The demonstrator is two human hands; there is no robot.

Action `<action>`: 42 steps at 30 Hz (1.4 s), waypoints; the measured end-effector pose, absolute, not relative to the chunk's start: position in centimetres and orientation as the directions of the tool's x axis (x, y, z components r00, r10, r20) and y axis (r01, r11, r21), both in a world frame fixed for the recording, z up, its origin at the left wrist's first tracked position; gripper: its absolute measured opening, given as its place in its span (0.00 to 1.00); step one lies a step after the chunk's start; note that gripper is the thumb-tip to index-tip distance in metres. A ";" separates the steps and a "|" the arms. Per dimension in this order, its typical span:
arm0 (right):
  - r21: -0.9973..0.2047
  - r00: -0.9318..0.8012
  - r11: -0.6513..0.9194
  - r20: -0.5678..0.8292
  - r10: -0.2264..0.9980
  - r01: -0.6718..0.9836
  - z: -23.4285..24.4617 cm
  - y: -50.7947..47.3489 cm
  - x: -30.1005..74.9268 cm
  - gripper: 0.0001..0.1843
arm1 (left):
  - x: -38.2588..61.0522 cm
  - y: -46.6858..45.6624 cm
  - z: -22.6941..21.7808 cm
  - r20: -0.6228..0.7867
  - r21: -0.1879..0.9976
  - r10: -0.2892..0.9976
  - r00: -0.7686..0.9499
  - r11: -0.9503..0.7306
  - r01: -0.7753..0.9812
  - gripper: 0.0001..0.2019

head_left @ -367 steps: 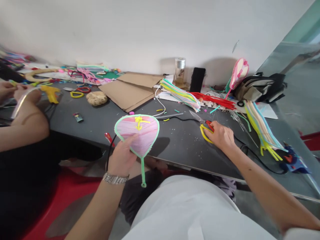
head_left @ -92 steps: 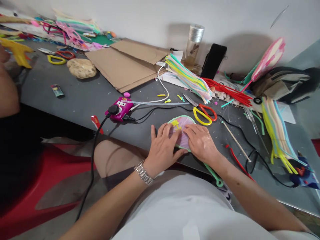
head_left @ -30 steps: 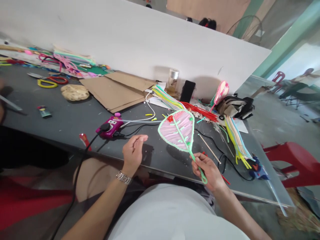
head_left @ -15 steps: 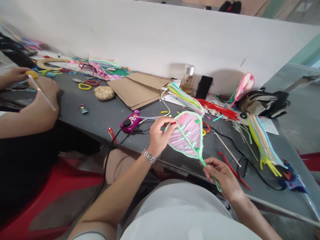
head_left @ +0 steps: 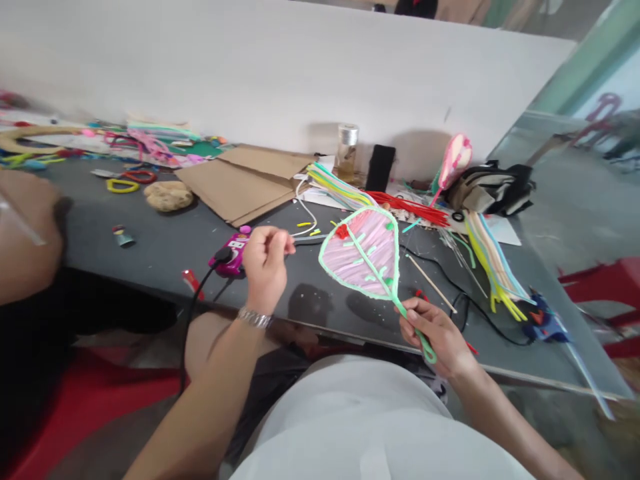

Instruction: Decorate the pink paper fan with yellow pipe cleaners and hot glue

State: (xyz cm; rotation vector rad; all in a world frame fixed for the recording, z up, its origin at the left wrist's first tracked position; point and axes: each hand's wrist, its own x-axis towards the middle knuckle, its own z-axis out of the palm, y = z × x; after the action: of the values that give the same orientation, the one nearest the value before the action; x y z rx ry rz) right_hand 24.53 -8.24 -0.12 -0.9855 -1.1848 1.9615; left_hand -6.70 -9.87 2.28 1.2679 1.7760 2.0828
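Note:
My right hand [head_left: 437, 333] grips the green handle of a fan [head_left: 367, 253] made of fuzzy pipe cleaners. Its pink-lilac face has a mint-green rim, a slanting stem with short side strokes, and small green spots. Near the upper left rim sits a red tuft [head_left: 342, 231]. The fan is tilted, held above the table's front edge. My left hand [head_left: 269, 263], a watch on its wrist, hovers left of the fan with fingers curled together, apart from it. Whatever it may hold is hidden. Close by is a purple power strip [head_left: 233, 253] with a black plug.
Bundles of pipe cleaners [head_left: 495, 257] lie about the grey table [head_left: 150, 257]. A glue gun [head_left: 545, 320] rests at right, its cable looping leftward. Cardboard [head_left: 240, 183], a stone [head_left: 169, 196], scissors [head_left: 125, 181] and a bottle [head_left: 347, 153] are behind. Another person's arm [head_left: 27, 233] is at left.
My left hand has let go of the fan's upper left part and moved left, toward the power strip. My right hand still holds the handle. The camera view has swung right.

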 end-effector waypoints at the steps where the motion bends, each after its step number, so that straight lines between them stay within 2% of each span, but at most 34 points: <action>1: -0.912 -0.501 -0.379 -0.256 0.827 -0.160 0.1 -8.0 24.8 0.20 | -6.8 -10.5 2.0 0.509 0.856 0.603 -0.615 -0.278 0.435 0.13; 4: -0.930 -0.419 -0.299 -0.188 0.888 -0.216 1.1 -7.1 26.1 0.20 | -6.9 -12.6 0.0 0.498 0.786 0.720 -0.483 -0.140 0.602 0.21; 7: -0.946 -0.320 -0.211 -0.126 0.939 -0.247 2.1 -6.3 28.1 0.19 | -6.0 -14.4 -3.0 0.433 0.600 0.820 -0.373 0.047 0.799 0.19; 9: -0.952 -0.253 -0.151 -0.082 0.964 -0.267 2.7 -5.9 29.6 0.17 | -4.0 -15.1 -4.8 0.414 0.533 0.850 -0.325 0.063 0.844 0.18; 10: -0.954 -0.219 -0.117 -0.057 0.974 -0.275 2.9 -5.8 30.4 0.16 | -2.6 -15.3 -5.6 0.398 0.503 0.869 -0.294 0.061 0.862 0.21; 11: -0.957 -0.186 -0.081 -0.030 0.982 -0.277 3.2 -5.8 31.0 0.16 | -0.9 -15.3 -6.2 0.365 0.424 0.900 -0.240 0.069 0.903 0.26; 12: -0.960 -0.155 -0.045 -0.002 0.988 -0.277 3.3 -5.8 31.6 0.15 | 1.0 -15.0 -6.6 0.331 0.356 0.929 -0.165 0.038 0.934 0.31; 14: -0.963 -0.103 0.019 0.049 0.993 -0.270 3.6 -5.9 32.6 0.13 | 4.8 -13.7 -6.6 0.274 0.293 0.961 -0.047 -0.036 0.956 0.37; 16: -0.962 -0.065 0.063 0.083 0.994 -0.267 3.6 -6.2 33.4 0.10 | 8.1 -11.8 -5.9 0.233 0.297 0.970 0.075 -0.145 0.944 0.39; 18: -0.960 -0.050 0.077 0.094 0.994 -0.270 3.5 -6.5 34.3 0.09 | 10.0 -10.0 -4.9 0.217 0.343 0.938 0.269 -0.331 0.879 0.37; 21: -0.959 -0.031 0.083 0.095 0.995 -0.269 3.1 -6.7 35.7 0.08 | 9.6 -9.1 -4.1 0.268 0.364 0.866 0.423 -0.497 0.787 0.33; 23: -0.956 0.010 0.101 0.102 0.995 -0.276 2.8 -6.7 36.5 0.09 | 7.3 -9.7 -4.3 0.284 0.315 0.884 0.372 -0.452 0.834 0.32; 26: -0.948 0.068 0.121 0.105 0.992 -0.293 2.5 -6.5 36.7 0.11 | 3.8 -10.8 -5.5 0.282 0.236 0.960 0.004 -0.073 0.969 0.36; 27: -0.948 0.071 0.117 0.100 0.992 -0.296 2.4 -6.4 36.5 0.11 | 3.2 -10.9 -5.9 0.278 0.231 0.959 -0.052 -0.014 0.973 0.37; 28: -0.948 0.065 0.106 0.091 0.994 -0.299 2.3 -6.4 36.0 0.11 | 3.3 -10.8 -6.2 0.277 0.240 0.959 -0.051 -0.018 0.971 0.38; 30: -0.948 0.031 0.071 0.065 0.997 -0.309 2.1 -6.2 34.9 0.12 | 4.7 -10.2 -6.4 0.294 0.298 0.951 0.097 -0.188 0.936 0.37; 32: -0.948 -0.005 0.040 0.044 0.999 -0.314 2.1 -6.2 33.9 0.12 | 7.1 -9.3 -6.0 0.351 0.395 0.877 0.329 -0.457 0.797 0.31; 34: -0.952 -0.025 0.035 0.044 0.999 -0.305 2.3 -6.4 33.0 0.12 | 8.8 -8.4 -5.0 0.451 0.502 0.812 0.371 -0.574 0.647 0.22; 36: -0.961 -0.016 0.062 0.068 0.998 -0.270 2.4 -6.9 32.4 0.12 | 8.9 -7.9 -3.8 0.512 0.607 0.825 0.239 -0.544 0.579 0.15; 39: -0.986 -0.030 0.108 0.113 0.993 -0.129 2.0 -7.8 31.2 0.12 | 6.4 -8.9 -2.3 0.453 0.724 0.890 -0.052 -0.333 0.604 0.05; 40: -0.990 -0.057 0.127 0.130 0.990 -0.061 1.7 -8.1 30.6 0.11 | 5.2 -9.7 -2.0 0.420 0.730 0.898 -0.133 -0.247 0.637 0.06; 42: -0.975 -0.123 0.206 0.195 0.973 0.083 0.7 -8.8 28.9 0.08 | 3.0 -11.6 -1.6 0.392 0.698 0.896 -0.210 -0.142 0.702 0.16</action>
State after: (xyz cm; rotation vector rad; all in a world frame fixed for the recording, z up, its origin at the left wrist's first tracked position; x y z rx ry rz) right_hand 28.86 -8.81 0.69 -1.0691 -1.4524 1.0917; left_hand 3.03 -11.58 -1.63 1.8164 1.8955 1.2734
